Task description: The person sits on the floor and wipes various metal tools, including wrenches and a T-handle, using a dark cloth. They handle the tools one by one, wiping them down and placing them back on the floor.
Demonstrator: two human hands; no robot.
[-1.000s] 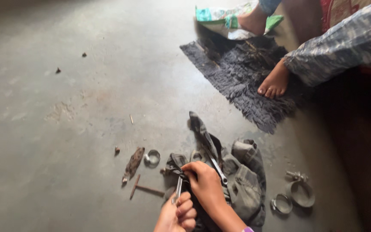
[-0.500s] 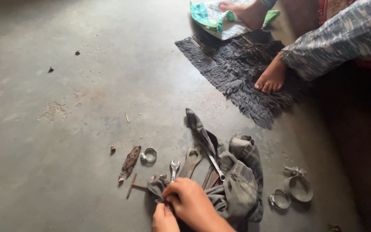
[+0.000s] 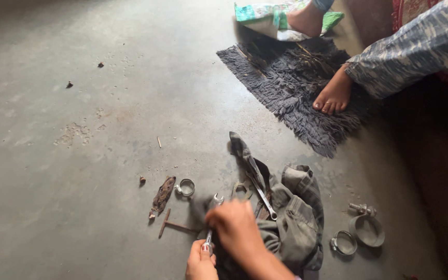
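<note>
Where rag (image 3: 296, 223) lies — spanner (image 3: 211, 218), hands (image 3: 234, 228).

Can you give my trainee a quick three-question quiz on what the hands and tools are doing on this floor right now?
1. True or false: the left hand grips the lower end of a small spanner.
2. Which lies farthest to the right on the concrete floor? A) rusty T-shaped rod B) large hose clamp C) small ring clamp
3. Fill in: the right hand hovers blurred over a grey ____ that holds the tools.

Key: 1 true. 2 B. 3 cloth.
</note>
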